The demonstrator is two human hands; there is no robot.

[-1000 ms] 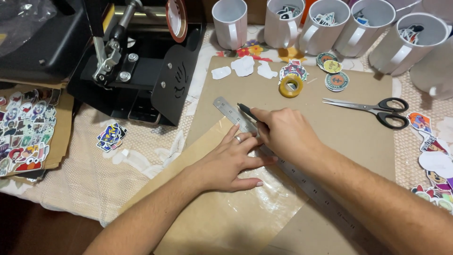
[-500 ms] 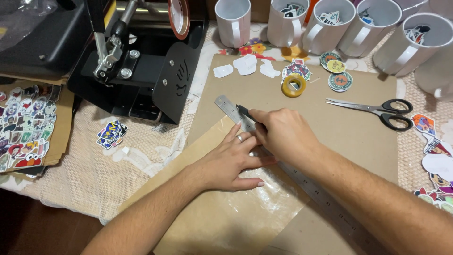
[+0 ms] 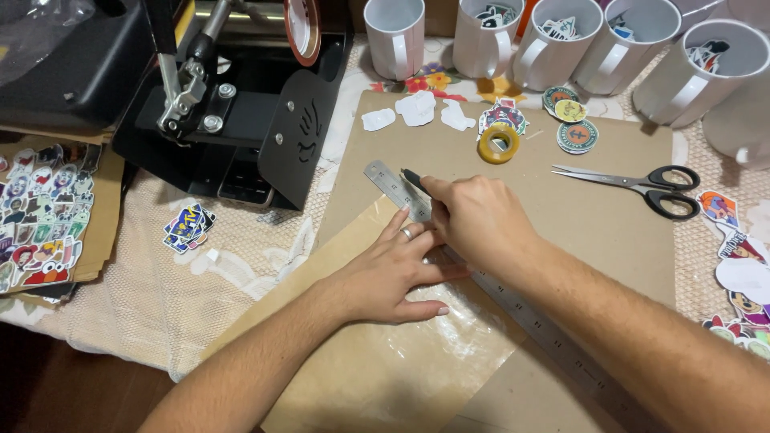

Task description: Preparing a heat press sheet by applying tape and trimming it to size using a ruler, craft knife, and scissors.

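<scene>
Left hand (image 3: 393, 269) pressed flat, fingers spread, on clear film (image 3: 433, 337) and ruler (image 3: 481, 277); grasping nothing. Right hand (image 3: 481, 220) clenched around knife (image 3: 414, 180), dark tip projecting just beside ruler edge. Ruler laid diagonally across brown cardboard (image 3: 577, 216), touching the film's upper right edge. Film resting on brown paper (image 3: 369, 377). Scissors (image 3: 642, 183) and tape roll (image 3: 498, 143) placed on cardboard, well apart from hands. White mugs (image 3: 561, 40) lined along far edge of surface. Black press (image 3: 233, 120) positioned upper left.
</scene>
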